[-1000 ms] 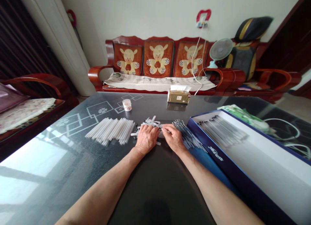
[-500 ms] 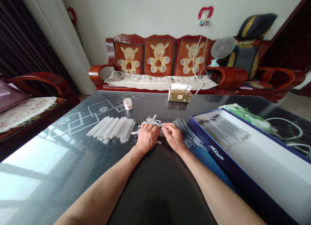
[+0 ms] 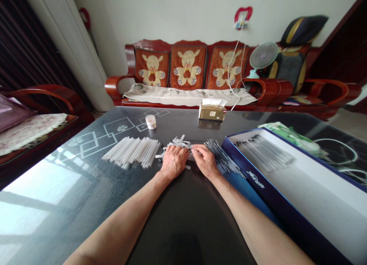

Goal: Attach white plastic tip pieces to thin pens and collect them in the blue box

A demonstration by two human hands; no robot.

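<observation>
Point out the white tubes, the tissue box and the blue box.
white tubes (image 3: 130, 152), head view, middle of the pile
tissue box (image 3: 212, 113), head view, its front face
blue box (image 3: 255, 185), head view, its front wall

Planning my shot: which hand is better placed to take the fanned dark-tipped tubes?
Probably the right hand: it lies beside the slim dark-tipped clear tubes; the left hand sits farther off, at the loose white plastic pieces.
</observation>
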